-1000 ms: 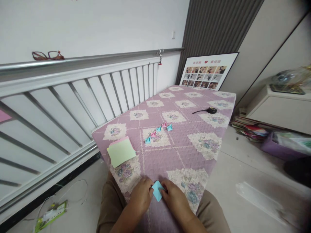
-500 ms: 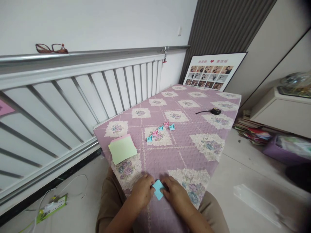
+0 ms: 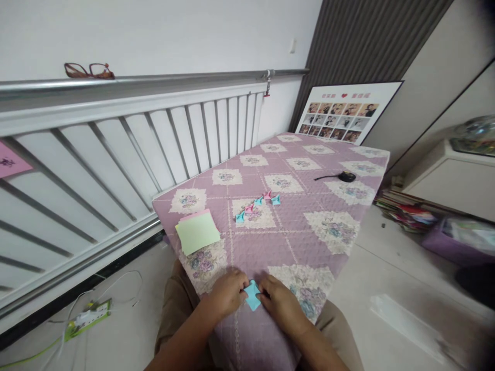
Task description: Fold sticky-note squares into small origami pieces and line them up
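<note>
Between my two hands, at the near end of the table, is a small folded piece of light blue paper (image 3: 252, 297). My left hand (image 3: 229, 291) pinches its left edge between thumb and fingers. On the opposite edge, my right hand (image 3: 279, 299) grips it the same way. Farther up the table lies a loose row of small folded paper pieces, among them a blue one (image 3: 240, 217) and a pink one (image 3: 249, 208). A stack of square paper sheets (image 3: 199, 234), pale green on top with pink and yellow showing beneath, sits to the left.
A purple floral cloth (image 3: 263, 252) covers the table. At its far right lies a black object with a strap (image 3: 347, 176). A white radiator (image 3: 174, 139) runs along the left, with glasses (image 3: 88, 70) on the pipe above. A power strip (image 3: 88, 319) rests on the floor.
My fingers have shifted slightly along the blue paper's upper edges, and its top corner looks more bent. The whole view has turned slightly left.
</note>
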Demonstrator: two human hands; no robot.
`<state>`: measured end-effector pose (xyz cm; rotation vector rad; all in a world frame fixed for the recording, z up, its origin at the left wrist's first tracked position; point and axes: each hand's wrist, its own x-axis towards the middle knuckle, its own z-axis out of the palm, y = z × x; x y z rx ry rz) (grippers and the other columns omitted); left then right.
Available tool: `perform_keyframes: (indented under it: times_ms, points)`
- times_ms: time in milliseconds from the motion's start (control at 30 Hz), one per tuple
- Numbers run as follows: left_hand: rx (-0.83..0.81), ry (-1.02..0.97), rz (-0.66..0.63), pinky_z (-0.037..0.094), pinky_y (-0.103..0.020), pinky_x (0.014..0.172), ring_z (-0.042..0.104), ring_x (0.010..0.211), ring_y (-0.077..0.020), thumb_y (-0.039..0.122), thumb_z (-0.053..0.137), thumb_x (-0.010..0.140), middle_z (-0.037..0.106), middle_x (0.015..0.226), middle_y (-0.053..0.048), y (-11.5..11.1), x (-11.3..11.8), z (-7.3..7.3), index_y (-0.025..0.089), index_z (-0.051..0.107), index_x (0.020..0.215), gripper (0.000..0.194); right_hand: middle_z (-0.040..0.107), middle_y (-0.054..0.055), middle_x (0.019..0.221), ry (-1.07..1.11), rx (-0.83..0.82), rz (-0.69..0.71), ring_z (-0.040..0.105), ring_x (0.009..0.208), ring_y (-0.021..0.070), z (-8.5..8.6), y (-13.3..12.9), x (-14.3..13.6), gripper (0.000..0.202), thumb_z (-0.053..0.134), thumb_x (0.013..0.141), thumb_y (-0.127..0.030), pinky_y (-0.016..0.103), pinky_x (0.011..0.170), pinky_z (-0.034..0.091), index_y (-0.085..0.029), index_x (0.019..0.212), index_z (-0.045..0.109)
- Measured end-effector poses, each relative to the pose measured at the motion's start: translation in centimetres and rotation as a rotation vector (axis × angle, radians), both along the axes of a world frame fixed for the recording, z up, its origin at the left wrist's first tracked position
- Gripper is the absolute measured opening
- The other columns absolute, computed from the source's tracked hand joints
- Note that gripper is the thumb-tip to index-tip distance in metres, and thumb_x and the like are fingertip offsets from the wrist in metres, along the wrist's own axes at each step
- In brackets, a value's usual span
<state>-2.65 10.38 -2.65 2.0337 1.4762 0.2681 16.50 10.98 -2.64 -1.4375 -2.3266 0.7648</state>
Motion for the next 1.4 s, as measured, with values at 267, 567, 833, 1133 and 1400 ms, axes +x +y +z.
perform_keyframes:
  times_ms: [267,567,833,1133,1400]
  points:
    - [0.062,0.051,-0.074,0.035,-0.024,0.067,0.053,0.081,-0.0148,0.018,0.056,0.080,0.059,0.087,0.001,0.3,-0.3,-0.6,0.022,0.058,0.083,0.005,0.061,0.003,0.082,-0.054,0.083,0.095,0.058,0.080,0.0180,-0.4,0.3,0.1,0.011,0.050,0.078,-0.012,0.027,0.071,0.044,-0.021,0.076,0.057]
    - [0.164,0.166,-0.106,0.037,-0.025,0.072,0.053,0.087,-0.0156,0.023,0.046,0.092,0.058,0.096,-0.001,-1.2,-0.2,-0.5,0.023,0.060,0.093,0.014,0.060,0.005,0.079,-0.156,0.235,0.182,0.058,0.077,0.0183,-1.5,-0.4,0.5,0.020,0.044,0.088,-0.016,0.027,0.070,0.045,-0.020,0.076,0.059]
    - [0.242,0.298,-0.145,0.037,-0.027,0.069,0.052,0.085,-0.0173,0.023,0.043,0.094,0.058,0.093,-0.003,-1.7,-0.1,-1.4,0.020,0.062,0.088,0.020,0.062,0.004,0.081,-0.203,0.332,0.238,0.057,0.078,0.0191,-1.4,-0.7,0.7,0.021,0.044,0.087,-0.012,0.027,0.068,0.044,-0.020,0.077,0.061]
    - [0.331,0.355,-0.196,0.037,-0.027,0.069,0.051,0.086,-0.0177,0.025,0.045,0.095,0.060,0.091,-0.001,-2.1,-0.5,-2.2,0.022,0.064,0.092,0.020,0.062,0.002,0.081,-0.211,0.358,0.278,0.057,0.079,0.0174,-1.5,-0.7,1.0,0.021,0.046,0.088,-0.011,0.025,0.071,0.043,-0.020,0.079,0.062]
    - [0.389,0.380,-0.237,0.037,-0.028,0.067,0.051,0.084,-0.0175,0.025,0.042,0.097,0.061,0.092,0.000,-2.5,-0.6,-1.9,0.023,0.063,0.096,0.022,0.063,0.003,0.083,-0.204,0.354,0.279,0.057,0.082,0.0176,-2.0,-0.8,1.0,0.020,0.047,0.088,-0.010,0.025,0.075,0.044,-0.019,0.080,0.063]
